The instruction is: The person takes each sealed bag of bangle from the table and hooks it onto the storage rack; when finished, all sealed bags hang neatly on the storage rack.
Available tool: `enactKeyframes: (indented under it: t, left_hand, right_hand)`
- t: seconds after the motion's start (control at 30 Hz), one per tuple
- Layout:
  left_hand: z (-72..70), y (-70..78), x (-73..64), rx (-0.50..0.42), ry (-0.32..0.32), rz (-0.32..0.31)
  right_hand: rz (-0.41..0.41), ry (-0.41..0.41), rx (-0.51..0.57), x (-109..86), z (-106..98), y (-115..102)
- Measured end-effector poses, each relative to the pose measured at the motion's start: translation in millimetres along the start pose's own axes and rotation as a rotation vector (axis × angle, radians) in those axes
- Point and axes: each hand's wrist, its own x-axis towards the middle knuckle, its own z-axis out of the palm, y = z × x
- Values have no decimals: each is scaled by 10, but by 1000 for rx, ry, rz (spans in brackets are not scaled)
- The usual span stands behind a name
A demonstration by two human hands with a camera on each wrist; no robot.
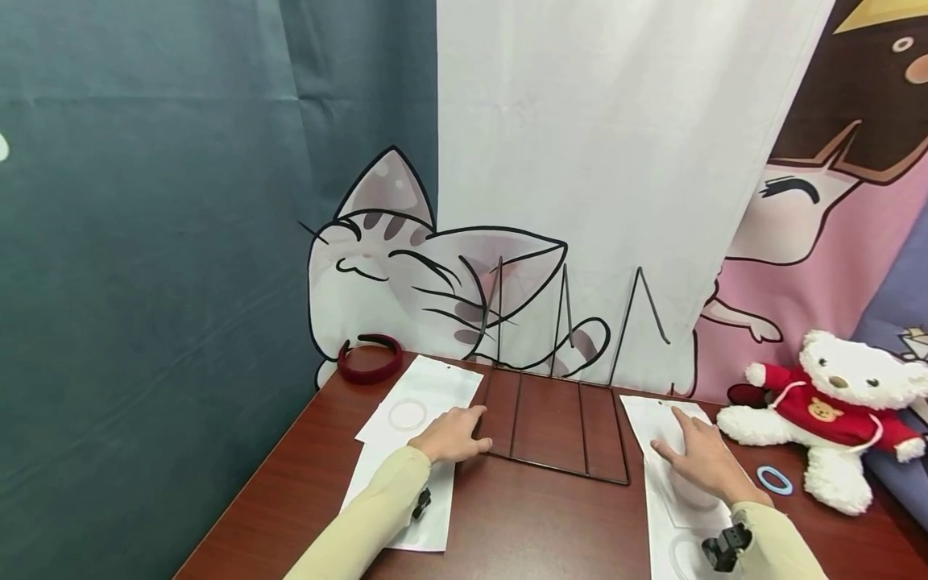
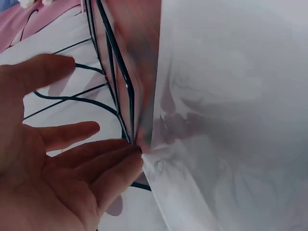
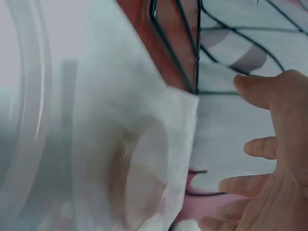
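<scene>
My left hand is spread beside the left edge of a dark wire rack with pointed uprights. Under that hand and forearm lie overlapping flat white packages, one marked with a pale circle. In the left wrist view the left fingertips come right up to the rack wire and a glossy white package; nothing is gripped. Over more white packages on the right, my right hand hovers with fingers apart. The right wrist view shows a package's round raised ring and the right palm without anything in it.
A dark red headband lies at the table's back left. On the right sit a white teddy bear in a red top and a light blue ring. A printed curtain hangs right behind the brown table.
</scene>
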Motion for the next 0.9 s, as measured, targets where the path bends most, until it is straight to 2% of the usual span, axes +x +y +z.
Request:
enactKeyframes:
  t: [0.2, 0.47, 0.6, 0.9]
  left_hand:
    - [-5, -7, 85, -53, -4, -25]
    - [12, 13, 165, -45, -2, -57]
    - [23, -12, 200, -29, -4, -58]
    - [10, -92, 240, -3, -19, -63]
  right_hand:
    - [25, -37, 35, 1, 18, 290]
    - [114, -110, 31, -25, 10, 558]
    - [169, -161, 35, -21, 15, 639]
    - [253, -179, 67, -2, 1, 702]
